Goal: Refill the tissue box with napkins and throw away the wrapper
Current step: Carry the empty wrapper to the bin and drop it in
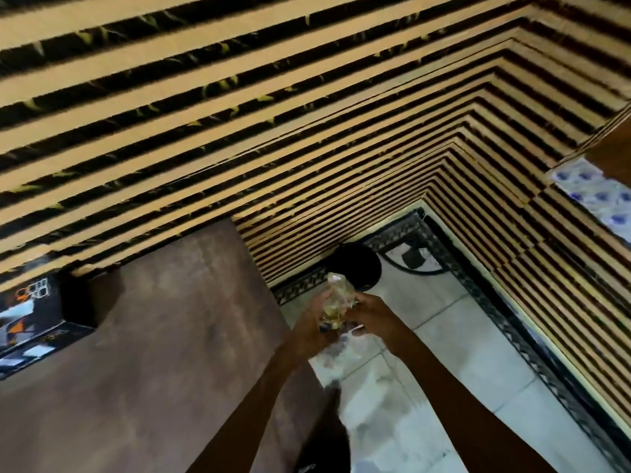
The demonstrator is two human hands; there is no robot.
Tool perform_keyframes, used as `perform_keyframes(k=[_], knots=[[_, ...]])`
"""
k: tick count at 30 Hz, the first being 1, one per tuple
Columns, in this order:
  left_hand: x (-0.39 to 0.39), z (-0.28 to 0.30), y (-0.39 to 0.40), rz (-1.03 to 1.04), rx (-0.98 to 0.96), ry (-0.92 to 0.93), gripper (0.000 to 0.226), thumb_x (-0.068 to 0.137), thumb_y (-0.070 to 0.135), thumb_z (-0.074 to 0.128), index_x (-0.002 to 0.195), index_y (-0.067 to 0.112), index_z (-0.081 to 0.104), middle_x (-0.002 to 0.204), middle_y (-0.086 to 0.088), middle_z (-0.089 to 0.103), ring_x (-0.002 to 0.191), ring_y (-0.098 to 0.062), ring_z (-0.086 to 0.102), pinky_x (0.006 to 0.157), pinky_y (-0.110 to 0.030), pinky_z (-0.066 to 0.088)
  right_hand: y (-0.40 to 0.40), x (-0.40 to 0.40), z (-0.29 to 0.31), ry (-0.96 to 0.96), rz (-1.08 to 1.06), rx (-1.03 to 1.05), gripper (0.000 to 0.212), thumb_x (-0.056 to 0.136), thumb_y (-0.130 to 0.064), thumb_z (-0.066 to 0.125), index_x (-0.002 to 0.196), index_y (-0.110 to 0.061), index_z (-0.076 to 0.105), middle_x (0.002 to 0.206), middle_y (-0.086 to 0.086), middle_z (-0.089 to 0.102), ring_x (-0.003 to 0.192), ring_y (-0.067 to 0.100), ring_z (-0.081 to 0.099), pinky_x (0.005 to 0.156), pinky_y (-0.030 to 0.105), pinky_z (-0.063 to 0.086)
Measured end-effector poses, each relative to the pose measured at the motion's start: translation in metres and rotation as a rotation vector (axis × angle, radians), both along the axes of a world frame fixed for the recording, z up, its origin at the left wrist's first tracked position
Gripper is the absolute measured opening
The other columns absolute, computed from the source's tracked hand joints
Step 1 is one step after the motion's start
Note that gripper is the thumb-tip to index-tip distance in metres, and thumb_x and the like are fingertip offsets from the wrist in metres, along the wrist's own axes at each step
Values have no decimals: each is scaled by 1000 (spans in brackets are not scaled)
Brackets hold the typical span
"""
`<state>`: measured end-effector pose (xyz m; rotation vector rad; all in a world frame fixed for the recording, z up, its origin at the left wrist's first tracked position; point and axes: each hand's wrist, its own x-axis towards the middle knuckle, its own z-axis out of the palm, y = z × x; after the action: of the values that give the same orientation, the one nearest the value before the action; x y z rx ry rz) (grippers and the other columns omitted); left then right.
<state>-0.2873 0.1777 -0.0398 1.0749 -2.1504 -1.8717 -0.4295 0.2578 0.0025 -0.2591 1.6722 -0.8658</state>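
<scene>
A crumpled clear plastic wrapper (336, 302) with yellowish print is held up between both hands, past the right edge of the brown table. My left hand (312, 331) grips its lower left side. My right hand (374, 317) pinches it from the right. Just beyond the wrapper, a round black bin (356, 264) stands on the floor in the corner of the room. A dark printed box (29, 319) with white and orange patches rests on the table at the far left; whether it is the tissue box I cannot tell.
The brown table (164, 353) fills the lower left. Striped tan and black walls (307, 114) meet in a corner behind the bin. White floor tiles (444, 387) with a dark patterned border lie to the right. A blue-and-white patterned surface (594, 196) sits at the right edge.
</scene>
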Motion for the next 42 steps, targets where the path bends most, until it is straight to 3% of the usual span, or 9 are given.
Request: perform_keyframes(k=[3, 8, 13, 17, 20, 24, 31, 37, 42], knots=[[-48, -17, -17, 140, 32, 32, 67, 51, 35, 81, 112, 22, 59, 109, -3, 67, 102, -19, 65, 92, -32, 51, -5, -57, -15, -15, -72, -54, 50, 84, -4, 70, 130, -6, 51, 97, 10, 65, 71, 14, 69, 54, 22, 58], [-149, -48, -53, 326, 284, 34, 52, 57, 21, 91, 99, 19, 61, 87, 13, 67, 89, -13, 66, 77, -19, 55, -18, -142, -64, 274, 235, -250, 104, 69, -9, 84, 151, -29, 23, 145, -5, 39, 126, 20, 52, 94, 39, 56], [-238, -123, -74, 325, 339, -62, 65, 53, 21, 92, 107, 9, 59, 89, 3, 66, 86, -16, 65, 71, -19, 55, -51, -212, -146, 754, 341, -143, 75, 65, -16, 83, 134, -24, 54, 121, 0, 66, 110, 15, 63, 92, 5, 41], [-276, -218, -104, 457, 287, -135, 92, 44, 36, 81, 124, 17, 42, 101, -8, 63, 84, -26, 64, 81, -46, 54, -98, -268, -244, 823, 278, -13, 52, 69, -16, 78, 120, -18, 66, 104, 9, 75, 96, 25, 71, 82, 23, 51], [-285, -282, -128, 571, 171, -256, 47, 60, 34, 73, 103, 28, 57, 96, -10, 69, 82, -28, 67, 77, -42, 59, -131, -291, -339, 743, 208, -20, 44, 69, -16, 74, 113, -10, 70, 100, 16, 75, 92, 29, 72, 80, 33, 56], [-297, -404, -154, 559, 66, -321, 16, 84, 11, 67, 99, 14, 69, 87, -7, 70, 74, -19, 63, 55, -6, 42, -178, -313, -492, 729, 328, 5, 38, 72, -24, 62, 107, -11, 70, 103, 16, 68, 99, 27, 63, 79, 30, 48], [-306, -557, -166, 596, 169, -307, 18, 85, 12, 66, 101, 19, 65, 89, -9, 71, 79, -20, 67, 74, -31, 51, -196, -328, -684, 812, 601, 72, 40, 82, -31, 61, 117, -11, 67, 110, 23, 70, 103, 39, 66, 88, 40, 55], [-306, -556, -159, 599, 205, -323, 27, 83, 14, 67, 110, 19, 63, 92, -8, 71, 79, -21, 68, 73, -30, 51, -195, -327, -660, 652, 856, 137, 65, 94, -29, 51, 152, -16, 24, 132, 21, 59, 123, 40, 55, 100, 39, 43], [-286, -446, -140, 592, 253, -277, 15, 83, 16, 68, 95, 25, 65, 85, -5, 67, 77, -19, 63, 70, -27, 48, -155, -335, -521, 635, 536, -28, 31, 84, 0, 56, 112, -7, 68, 107, 15, 73, 101, 31, 68, 75, 23, 47]])
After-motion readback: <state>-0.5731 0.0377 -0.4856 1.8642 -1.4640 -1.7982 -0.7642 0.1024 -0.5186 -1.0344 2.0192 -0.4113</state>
